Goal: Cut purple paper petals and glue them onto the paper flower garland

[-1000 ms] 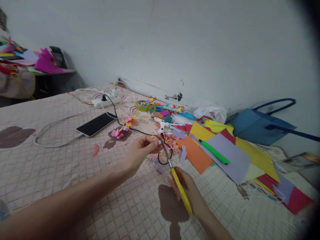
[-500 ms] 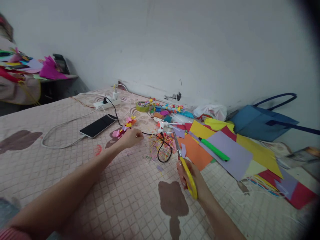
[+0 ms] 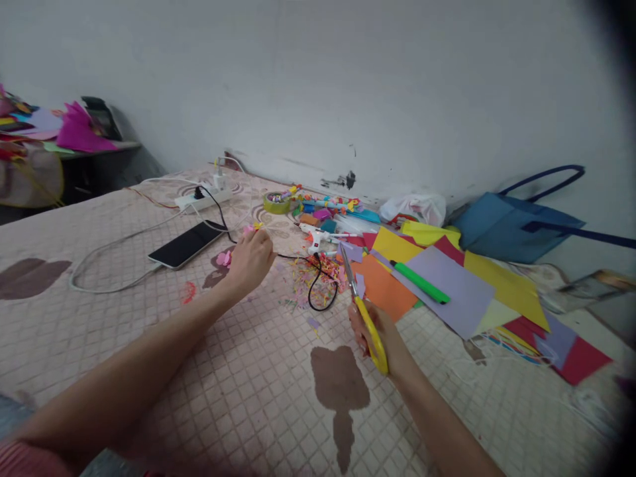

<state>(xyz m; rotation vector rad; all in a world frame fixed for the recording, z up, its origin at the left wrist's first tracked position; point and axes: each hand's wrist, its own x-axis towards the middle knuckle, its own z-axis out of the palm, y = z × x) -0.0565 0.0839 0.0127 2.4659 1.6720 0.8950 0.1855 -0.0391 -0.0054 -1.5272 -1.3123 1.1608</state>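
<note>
My right hand (image 3: 380,334) is closed around the yellow handles of a pair of scissors (image 3: 368,324), whose metal blades point away from me, toward the glue gun. My left hand (image 3: 252,257) is over a small pile of paper flowers (image 3: 224,258); pink and yellow ones show at its edges and the hand covers the rest. Its fingers are curled, and what they may hold is hidden. A white glue gun (image 3: 318,242) with a black cord lies between the two hands, beyond a scatter of tiny paper scraps (image 3: 301,281). A small purple paper piece (image 3: 313,322) lies nearer me.
A charging phone (image 3: 187,245) and a white power strip (image 3: 186,201) are at left, with trailing cables. Coloured paper sheets (image 3: 452,291) and a green marker (image 3: 421,283) spread at right, before a blue bag (image 3: 514,228). A tape roll (image 3: 276,204) stands near the wall.
My left hand has moved left and slightly up, from beside the paper flowers to over them. My right hand still holds the scissors. The view has shifted slightly.
</note>
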